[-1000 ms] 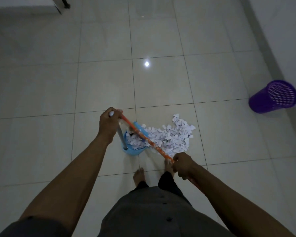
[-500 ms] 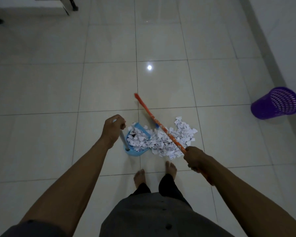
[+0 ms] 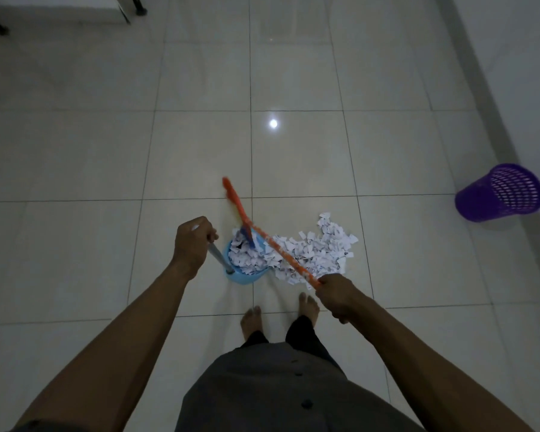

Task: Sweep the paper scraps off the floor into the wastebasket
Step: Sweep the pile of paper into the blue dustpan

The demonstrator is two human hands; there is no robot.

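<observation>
A heap of white paper scraps point(image 3: 318, 254) lies on the tiled floor just ahead of my bare feet. Its left part fills a blue dustpan point(image 3: 247, 279). My left hand point(image 3: 194, 244) is shut on the top of the dustpan's grey metal handle point(image 3: 219, 258). My right hand point(image 3: 337, 296) is shut on an orange broom stick point(image 3: 281, 251) that slants up-left across the heap and over the pan. The stick's far end is blurred. A purple mesh wastebasket point(image 3: 499, 194) stands by the wall to the right, well apart from the heap.
Dark furniture legs point(image 3: 138, 7) stand at the far left top. A wall with a grey skirting strip point(image 3: 480, 98) runs down the right side behind the wastebasket. My feet point(image 3: 253, 319) stand right behind the dustpan.
The orange stick's far end has swung from beside my left hand out over the floor beyond the pan. My right hand has moved right. More scraps lie in the dustpan.
</observation>
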